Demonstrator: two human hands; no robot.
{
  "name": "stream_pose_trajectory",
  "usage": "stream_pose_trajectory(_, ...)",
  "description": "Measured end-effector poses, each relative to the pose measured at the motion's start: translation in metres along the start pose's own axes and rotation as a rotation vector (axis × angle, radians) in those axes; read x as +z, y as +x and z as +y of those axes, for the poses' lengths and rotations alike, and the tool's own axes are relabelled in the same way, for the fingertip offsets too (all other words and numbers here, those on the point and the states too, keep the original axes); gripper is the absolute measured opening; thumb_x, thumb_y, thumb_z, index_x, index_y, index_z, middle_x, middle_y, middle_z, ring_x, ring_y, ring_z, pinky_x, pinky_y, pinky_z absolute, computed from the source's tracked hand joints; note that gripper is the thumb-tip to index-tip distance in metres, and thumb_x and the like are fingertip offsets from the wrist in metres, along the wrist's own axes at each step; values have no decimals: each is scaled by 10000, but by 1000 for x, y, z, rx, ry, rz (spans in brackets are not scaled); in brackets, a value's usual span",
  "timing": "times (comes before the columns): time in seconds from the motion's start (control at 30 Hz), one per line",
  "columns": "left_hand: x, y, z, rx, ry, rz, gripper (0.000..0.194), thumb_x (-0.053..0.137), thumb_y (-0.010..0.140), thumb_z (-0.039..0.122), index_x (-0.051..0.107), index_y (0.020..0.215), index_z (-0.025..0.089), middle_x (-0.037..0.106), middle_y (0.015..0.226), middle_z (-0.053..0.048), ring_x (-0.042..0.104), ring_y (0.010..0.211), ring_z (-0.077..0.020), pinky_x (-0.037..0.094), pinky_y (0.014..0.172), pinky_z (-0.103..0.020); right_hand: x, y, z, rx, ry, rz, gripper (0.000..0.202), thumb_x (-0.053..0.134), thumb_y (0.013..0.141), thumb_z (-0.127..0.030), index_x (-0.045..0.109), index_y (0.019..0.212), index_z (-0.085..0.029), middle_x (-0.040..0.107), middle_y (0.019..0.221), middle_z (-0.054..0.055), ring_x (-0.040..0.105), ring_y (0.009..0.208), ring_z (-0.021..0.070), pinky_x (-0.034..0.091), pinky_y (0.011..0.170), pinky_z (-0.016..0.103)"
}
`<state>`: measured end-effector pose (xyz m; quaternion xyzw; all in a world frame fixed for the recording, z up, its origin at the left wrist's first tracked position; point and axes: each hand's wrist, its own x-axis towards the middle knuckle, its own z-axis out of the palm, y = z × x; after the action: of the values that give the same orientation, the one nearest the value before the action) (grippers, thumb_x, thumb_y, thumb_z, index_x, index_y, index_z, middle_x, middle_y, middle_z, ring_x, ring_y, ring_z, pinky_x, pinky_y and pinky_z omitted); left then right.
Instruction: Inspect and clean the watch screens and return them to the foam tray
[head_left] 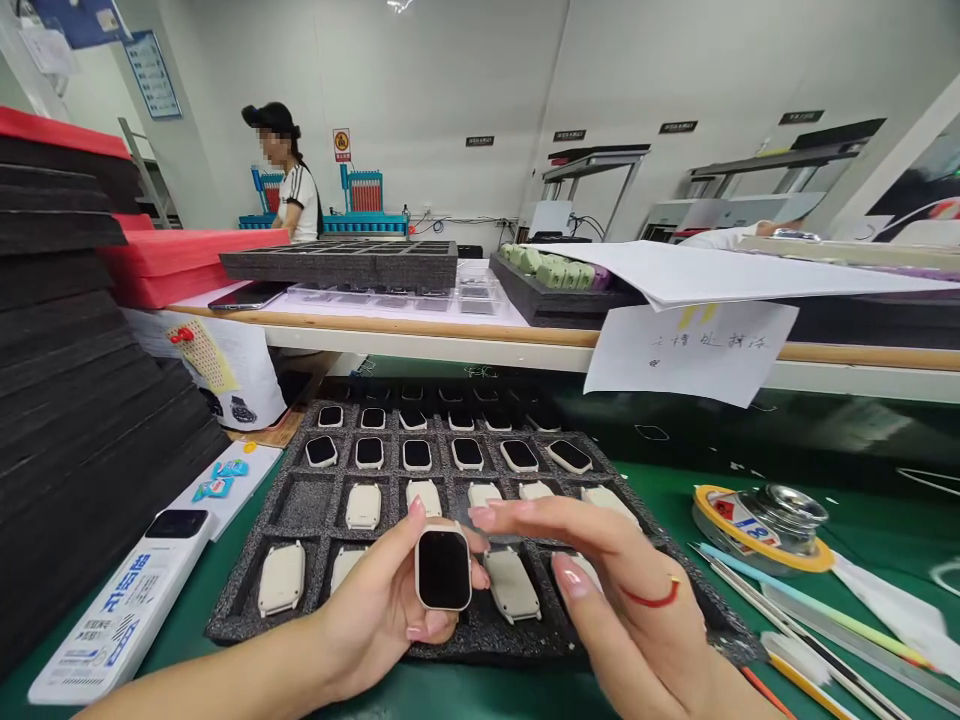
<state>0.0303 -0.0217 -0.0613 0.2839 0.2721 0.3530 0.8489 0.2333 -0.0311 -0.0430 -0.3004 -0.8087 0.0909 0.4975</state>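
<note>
A watch case [443,569] with a black screen facing up sits in my left hand [382,600], held between thumb and fingers. My right hand [637,590] hovers just to the right of it, thumb and fingers apart, with nothing between them. Beneath both hands lies a black foam tray [300,503] with square compartments. Its back rows hold watch cases [369,453] with dark screens up; the front rows hold pale cases [282,578] lying back side up. One compartment at the left of the third row has no case.
Black foam trays [60,400] are stacked at the left, beside a white box [120,610]. Yellow-edged tape [757,530] and thin tools [810,630] lie at the right. A shelf edge [450,345] crosses behind the tray. A person [296,190] stands beyond it.
</note>
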Motion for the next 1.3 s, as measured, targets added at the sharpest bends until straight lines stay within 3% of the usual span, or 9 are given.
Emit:
stream_pose_trajectory(0.17,0,1,0,0,6,-17,520,651,832,607,745,955,111,674,793,-75,403,443,-24,182,461,-194,-3,3,2,119,-70,29,375,422,944,-108,500,1288,-236,712,1137,70,692,1070,191,564,936,301)
stream_pose_trajectory(0.33,0,1,1,1,0,-12,499,629,855,591,740,950,113,675,803,-78,417,450,-30,182,467,-199,-2,6,0,28,-23,-77,415,419,912,-86,504,1289,-239,696,1152,62,685,1067,182,574,917,286)
stream_pose_trajectory(0.47,1,1,2,1,-22,-13,495,658,837,577,735,950,101,667,791,-76,406,443,-30,178,464,-202,5,9,2,16,-202,40,375,499,870,-63,564,1205,-220,690,1161,94,668,1103,229,577,947,372)
stream_pose_trajectory(0.63,-1,3,0,-2,-67,-24,446,681,829,562,700,859,118,624,729,-34,416,442,-35,198,459,-191,9,2,-4,-167,-206,-4,385,591,866,-1,600,1179,-226,759,1084,63,725,1024,179,607,938,301)
stream_pose_trajectory(0.77,-2,3,-1,-2,-98,-53,420,698,822,548,665,833,130,510,635,26,395,458,-40,192,444,-175,12,-8,-3,-340,-204,-143,373,577,902,-58,620,1256,-169,756,1157,66,679,1151,190,540,1064,318)
stream_pose_trajectory(0.9,-1,2,0,-16,-93,-59,433,704,817,545,660,870,118,472,640,31,372,483,-37,169,436,-164,18,-11,3,-436,-190,-172,358,492,945,-91,616,1279,-125,755,1159,75,644,1208,202,495,1113,347)
stream_pose_trajectory(1.0,0,2,1,-20,-84,-56,447,701,814,558,657,877,118,464,646,30,364,485,-37,159,430,-166,20,-9,0,-415,-171,-178,347,474,958,-100,614,1273,-148,771,1112,71,691,1125,209,549,1042,364)
stream_pose_trajectory(1.13,2,3,-2,47,-17,-39,460,715,795,576,629,815,124,486,655,27,365,475,-30,166,425,-170,22,-1,-10,-345,-224,-102,299,667,850,-111,647,1134,-201,791,946,50,726,869,227,596,863,403)
stream_pose_trajectory(1.3,2,1,-6,129,197,-7,473,705,791,608,617,809,143,493,629,41,319,439,-27,167,410,-194,29,1,-15,-32,-141,-118,602,746,848,-356,484,1365,-191,647,803,31,607,693,187,550,656,350)
